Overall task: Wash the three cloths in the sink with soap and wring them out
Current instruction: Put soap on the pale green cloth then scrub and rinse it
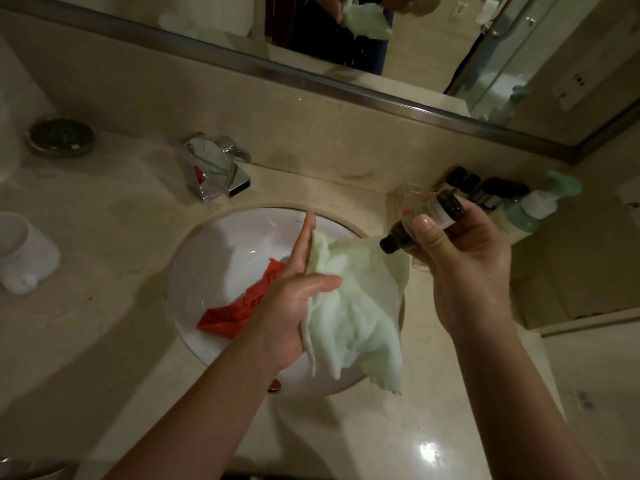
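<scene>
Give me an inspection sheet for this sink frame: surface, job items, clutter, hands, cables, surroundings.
Surface: beige stone countertop, wet sheen near the front edge; white round sink set into it.
Job's things: pale green cloth held over the sink; red cloth lying in the basin; third cloth not seen; small dark soap bottle tipped, mouth toward the green cloth.
Clutter: pump bottle, row of dark small bottles, white cup, dark round dish.
Hands: left hand holds the green cloth; right hand grips the soap bottle.
Cables: nothing seen.
Surroundings: chrome faucet, wall mirror.
</scene>
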`<state>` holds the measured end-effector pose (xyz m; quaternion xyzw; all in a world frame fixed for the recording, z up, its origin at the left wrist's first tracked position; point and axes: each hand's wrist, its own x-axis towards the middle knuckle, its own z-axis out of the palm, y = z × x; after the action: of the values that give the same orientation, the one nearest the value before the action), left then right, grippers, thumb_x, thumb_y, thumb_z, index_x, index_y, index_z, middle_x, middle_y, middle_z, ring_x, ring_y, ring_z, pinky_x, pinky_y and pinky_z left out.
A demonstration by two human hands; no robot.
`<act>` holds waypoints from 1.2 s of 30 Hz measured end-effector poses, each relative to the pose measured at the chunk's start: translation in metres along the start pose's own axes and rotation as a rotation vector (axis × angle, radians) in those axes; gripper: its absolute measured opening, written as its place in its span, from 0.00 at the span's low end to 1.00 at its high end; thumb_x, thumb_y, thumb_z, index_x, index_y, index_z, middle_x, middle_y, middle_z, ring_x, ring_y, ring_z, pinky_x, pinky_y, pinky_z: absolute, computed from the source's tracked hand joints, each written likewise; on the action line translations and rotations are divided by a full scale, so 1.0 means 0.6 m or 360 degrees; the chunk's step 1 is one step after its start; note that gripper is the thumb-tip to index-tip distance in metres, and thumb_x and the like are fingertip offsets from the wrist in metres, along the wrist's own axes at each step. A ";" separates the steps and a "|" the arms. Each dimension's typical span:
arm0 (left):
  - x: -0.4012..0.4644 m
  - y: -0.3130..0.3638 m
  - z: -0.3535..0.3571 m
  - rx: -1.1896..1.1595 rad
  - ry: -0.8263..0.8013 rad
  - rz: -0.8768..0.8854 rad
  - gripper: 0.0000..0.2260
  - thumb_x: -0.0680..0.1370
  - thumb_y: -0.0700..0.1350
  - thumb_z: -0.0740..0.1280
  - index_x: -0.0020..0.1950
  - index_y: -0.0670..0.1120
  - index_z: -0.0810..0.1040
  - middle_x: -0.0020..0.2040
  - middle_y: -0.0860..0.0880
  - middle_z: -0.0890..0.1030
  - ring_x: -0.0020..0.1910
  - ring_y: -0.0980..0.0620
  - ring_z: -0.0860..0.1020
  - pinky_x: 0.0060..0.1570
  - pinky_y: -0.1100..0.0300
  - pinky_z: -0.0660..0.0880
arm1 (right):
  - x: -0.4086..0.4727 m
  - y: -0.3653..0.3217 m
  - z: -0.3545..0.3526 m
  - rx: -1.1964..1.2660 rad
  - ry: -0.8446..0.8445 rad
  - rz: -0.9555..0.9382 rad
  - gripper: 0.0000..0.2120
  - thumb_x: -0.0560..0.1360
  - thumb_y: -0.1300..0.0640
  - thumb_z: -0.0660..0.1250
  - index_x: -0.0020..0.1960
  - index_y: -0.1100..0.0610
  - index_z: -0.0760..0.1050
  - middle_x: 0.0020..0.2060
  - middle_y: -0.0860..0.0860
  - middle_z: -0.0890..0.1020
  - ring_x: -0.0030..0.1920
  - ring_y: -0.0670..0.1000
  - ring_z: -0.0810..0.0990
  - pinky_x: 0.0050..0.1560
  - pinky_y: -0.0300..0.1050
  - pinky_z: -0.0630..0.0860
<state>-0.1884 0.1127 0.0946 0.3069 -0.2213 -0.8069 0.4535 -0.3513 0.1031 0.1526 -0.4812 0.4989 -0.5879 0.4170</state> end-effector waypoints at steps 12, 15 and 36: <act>-0.007 -0.004 -0.003 -0.0095 -0.0053 0.0023 0.43 0.68 0.29 0.64 0.73 0.67 0.63 0.65 0.48 0.78 0.57 0.45 0.82 0.47 0.50 0.81 | -0.023 0.041 -0.012 0.0417 0.0149 0.0270 0.17 0.65 0.51 0.73 0.49 0.59 0.74 0.41 0.49 0.83 0.49 0.49 0.82 0.55 0.47 0.78; -0.007 -0.009 -0.004 -0.0124 -0.0045 0.0017 0.43 0.68 0.28 0.64 0.73 0.67 0.64 0.66 0.47 0.77 0.56 0.44 0.82 0.47 0.50 0.81 | -0.042 0.063 -0.015 0.0539 0.0141 0.0298 0.12 0.69 0.57 0.68 0.49 0.60 0.71 0.40 0.49 0.84 0.45 0.47 0.83 0.47 0.39 0.79; 0.008 -0.073 -0.001 0.0377 -0.0045 -0.0048 0.39 0.67 0.34 0.66 0.63 0.76 0.67 0.62 0.55 0.80 0.58 0.50 0.81 0.50 0.55 0.80 | -0.086 0.126 -0.091 0.0191 0.0134 0.0344 0.16 0.69 0.59 0.69 0.57 0.59 0.78 0.49 0.49 0.84 0.51 0.48 0.81 0.50 0.40 0.77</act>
<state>-0.2160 0.1299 0.0647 0.3504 -0.3169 -0.7860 0.3987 -0.3942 0.1518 0.0680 -0.3738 0.5288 -0.5880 0.4847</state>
